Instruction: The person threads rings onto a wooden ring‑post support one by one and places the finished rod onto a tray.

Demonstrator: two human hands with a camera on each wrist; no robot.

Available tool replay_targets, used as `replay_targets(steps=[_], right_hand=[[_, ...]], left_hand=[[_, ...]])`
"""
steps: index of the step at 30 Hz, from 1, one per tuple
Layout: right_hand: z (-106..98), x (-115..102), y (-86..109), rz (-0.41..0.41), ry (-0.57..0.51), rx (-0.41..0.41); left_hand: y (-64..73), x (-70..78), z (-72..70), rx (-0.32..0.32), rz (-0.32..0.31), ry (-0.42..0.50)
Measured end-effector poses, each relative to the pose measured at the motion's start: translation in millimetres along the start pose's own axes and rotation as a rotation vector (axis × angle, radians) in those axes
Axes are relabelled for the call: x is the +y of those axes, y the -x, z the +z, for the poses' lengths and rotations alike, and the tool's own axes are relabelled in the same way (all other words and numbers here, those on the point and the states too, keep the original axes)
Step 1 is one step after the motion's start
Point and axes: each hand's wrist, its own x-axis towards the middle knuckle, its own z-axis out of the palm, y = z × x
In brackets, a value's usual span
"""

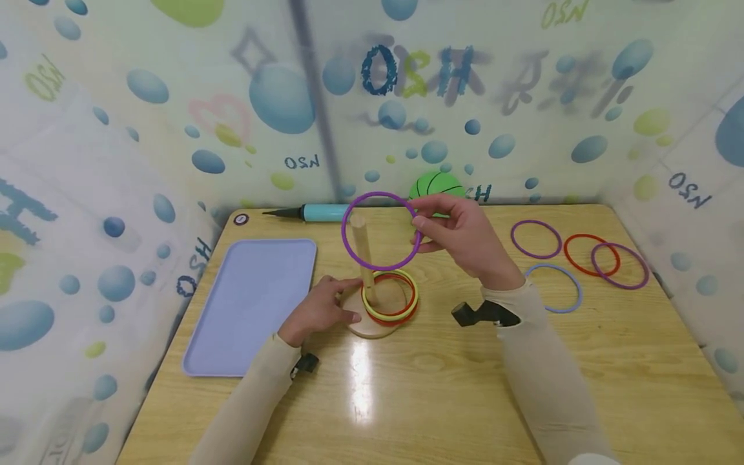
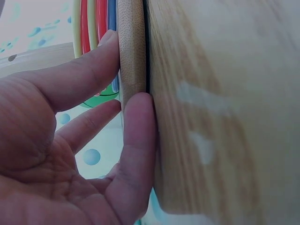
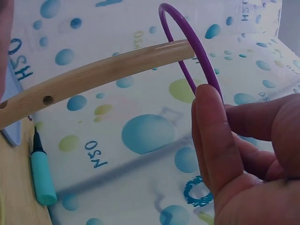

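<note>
Between thumb and fingers, my right hand [image 1: 465,239] pinches the right side of a purple ring [image 1: 343,234]. The ring is level with the top of an upright wooden peg [image 1: 363,252]; in the right wrist view the ring [image 3: 202,51] stands around or right beside the peg's tip [image 3: 183,50], I cannot tell which. My left hand [image 1: 320,307] holds the left rim of the peg's round wooden base [image 1: 372,334], its fingers against the base edge [image 2: 132,56]. Yellow and red rings [image 1: 416,297] lie stacked on the base; a blue one shows in the stack [image 2: 112,18] too.
At right lie several loose rings: a purple ring [image 1: 513,240], a red ring [image 1: 566,252], another purple ring [image 1: 645,268] and a blue ring [image 1: 580,294]. A lavender tray [image 1: 256,303] sits left. Behind are a turquoise pump [image 1: 328,213] and a green ball [image 1: 436,184].
</note>
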Motion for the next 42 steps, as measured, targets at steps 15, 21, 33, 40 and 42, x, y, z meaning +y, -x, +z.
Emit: replay_targets(steps=[15,21,33,40,42], right_hand=[[5.2,53.0,-6.1,0.227,0.081,-0.059],[3.4,74.4,-1.9,0.288,0.121,-0.073],[3.7,105.9,15.4,0.333,0.144,-0.116],[0.9,120.0,20.8,0.350,0.133,-0.104],[-0.3,123.9,21.8,0.357,0.141,-0.100]], left_hand=[[-2.8,-0.9,-0.5,-0.002,0.007,-0.013],[-3.4,-0.8,0.7,-0.003,-0.009,-0.006],[-2.9,-0.4,1.0,0.006,-0.014,0.000],[-1.6,-0.1,1.6,0.012,-0.011,-0.003],[-1.2,-0.4,1.9,0.013,-0.016,0.005]])
